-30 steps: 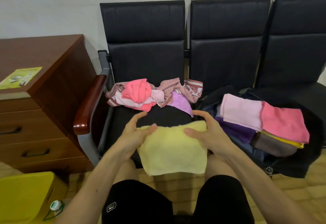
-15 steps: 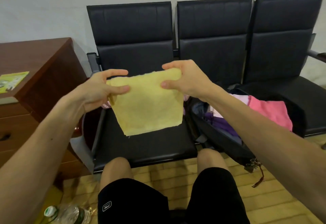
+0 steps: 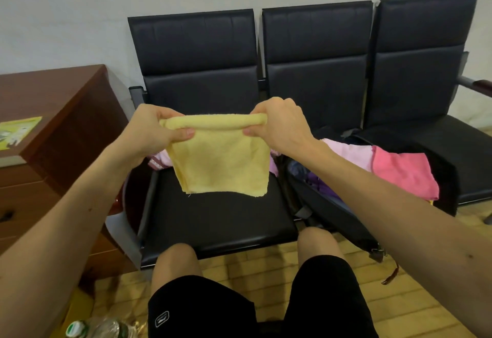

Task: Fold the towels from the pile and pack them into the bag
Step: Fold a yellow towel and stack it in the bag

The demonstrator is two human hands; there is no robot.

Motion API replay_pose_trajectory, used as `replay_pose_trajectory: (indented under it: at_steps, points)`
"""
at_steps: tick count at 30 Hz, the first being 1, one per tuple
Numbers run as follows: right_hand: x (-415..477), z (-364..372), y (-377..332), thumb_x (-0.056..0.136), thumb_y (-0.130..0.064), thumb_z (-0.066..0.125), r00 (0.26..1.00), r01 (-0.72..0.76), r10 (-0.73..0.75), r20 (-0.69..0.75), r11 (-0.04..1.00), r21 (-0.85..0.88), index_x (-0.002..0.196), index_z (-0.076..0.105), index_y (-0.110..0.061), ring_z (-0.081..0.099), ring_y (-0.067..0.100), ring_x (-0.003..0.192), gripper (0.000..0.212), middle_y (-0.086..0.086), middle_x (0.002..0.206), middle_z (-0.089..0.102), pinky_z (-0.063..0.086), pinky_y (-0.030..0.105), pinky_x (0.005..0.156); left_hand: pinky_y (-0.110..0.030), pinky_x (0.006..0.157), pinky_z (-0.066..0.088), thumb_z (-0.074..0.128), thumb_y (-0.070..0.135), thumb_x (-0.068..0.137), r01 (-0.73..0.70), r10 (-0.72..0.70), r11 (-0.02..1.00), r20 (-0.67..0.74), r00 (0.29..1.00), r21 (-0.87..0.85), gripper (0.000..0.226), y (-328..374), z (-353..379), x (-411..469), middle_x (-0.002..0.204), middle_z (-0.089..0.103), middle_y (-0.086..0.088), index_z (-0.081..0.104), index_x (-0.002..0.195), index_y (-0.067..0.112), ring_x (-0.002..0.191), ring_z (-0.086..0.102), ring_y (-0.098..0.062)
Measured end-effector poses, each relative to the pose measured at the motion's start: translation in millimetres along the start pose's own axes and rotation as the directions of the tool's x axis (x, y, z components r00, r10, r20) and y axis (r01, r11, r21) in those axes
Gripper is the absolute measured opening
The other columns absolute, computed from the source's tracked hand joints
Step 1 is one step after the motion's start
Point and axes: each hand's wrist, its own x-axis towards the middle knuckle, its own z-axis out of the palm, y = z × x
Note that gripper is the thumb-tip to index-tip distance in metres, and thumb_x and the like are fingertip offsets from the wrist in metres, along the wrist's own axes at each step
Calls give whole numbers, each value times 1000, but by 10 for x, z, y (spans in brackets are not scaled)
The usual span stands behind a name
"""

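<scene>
The left hand (image 3: pixel 151 132) and right hand (image 3: pixel 279 127) are each pinching a top corner of the towel (image 3: pixel 221 164), both grips holding it hanging left of the bag (image 3: pixel 327 204).

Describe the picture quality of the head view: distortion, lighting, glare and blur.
Head view: wide-angle distortion tilts the chair backs outward and swells the forearms near the edges; lighting is soft and even, a dull sheen on the black seat, no hard shadows; the yellow towel, left hand and right hand look fairly sharp; the bottle in the lower left corner is smeared.
</scene>
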Motion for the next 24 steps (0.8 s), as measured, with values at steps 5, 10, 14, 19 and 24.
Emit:
replay_pose_trajectory:
  at_steps: [5, 10, 14, 19, 24]
  points:
    - [-36, -27, 195, 82, -44, 75, 989, -117, 109, 101, 990, 78, 76, 70, -23, 65, 12, 67, 23, -7, 69, 65, 52, 31, 64, -43, 85, 57, 73, 31, 85, -66, 60, 995, 86, 994, 76, 22, 13, 87, -6, 97, 69, 0, 70, 101, 16, 91, 67, -19]
    - [-139, -87, 322, 86, -37, 74, 960, -186, 128, 250, 957, 222, 62, 61, -28, 56, 5, 60, 29, -10, 65, 60, 39, 22, 57, -36, 81, 58, 73, 37, 83, -134, 124, 988, 132, 983, 73, 17, 31, 135, -54, 85, 71, 8, 72, 84, 21, 83, 69, -11]
    - [-379, -181, 451, 83, -29, 77, 979, -146, 49, 198, 848, 510, 79, 72, -5, 67, 21, 76, 24, 14, 83, 68, 54, 38, 69, -21, 65, 56, 67, 42, 81, -195, 223, 968, 196, 955, -156, 16, 59, 146, -260, 88, 71, 15, 73, 84, 28, 85, 69, -7]
    - [-1040, 214, 467, 69, -26, 86, 906, -382, -23, 422, 383, 841, 112, 68, -25, 69, 19, 108, 47, 1, 115, 73, 56, 37, 93, -21, 65, 58, 58, 40, 84, 49, 48, 760, 131, 990, -649, 28, 64, 343, -367, 92, 76, 8, 66, 106, 25, 85, 73, -8]
    - [-1202, 389, 300, 86, -16, 63, 853, -522, 59, 519, 114, 845, 116, 66, -11, 67, 26, 109, 31, 15, 123, 68, 54, 39, 96, -25, 69, 54, 68, 28, 92, 219, -184, 844, 118, 976, -490, 14, -262, 700, -82, 92, 78, -1, 73, 94, 15, 81, 73, -13]
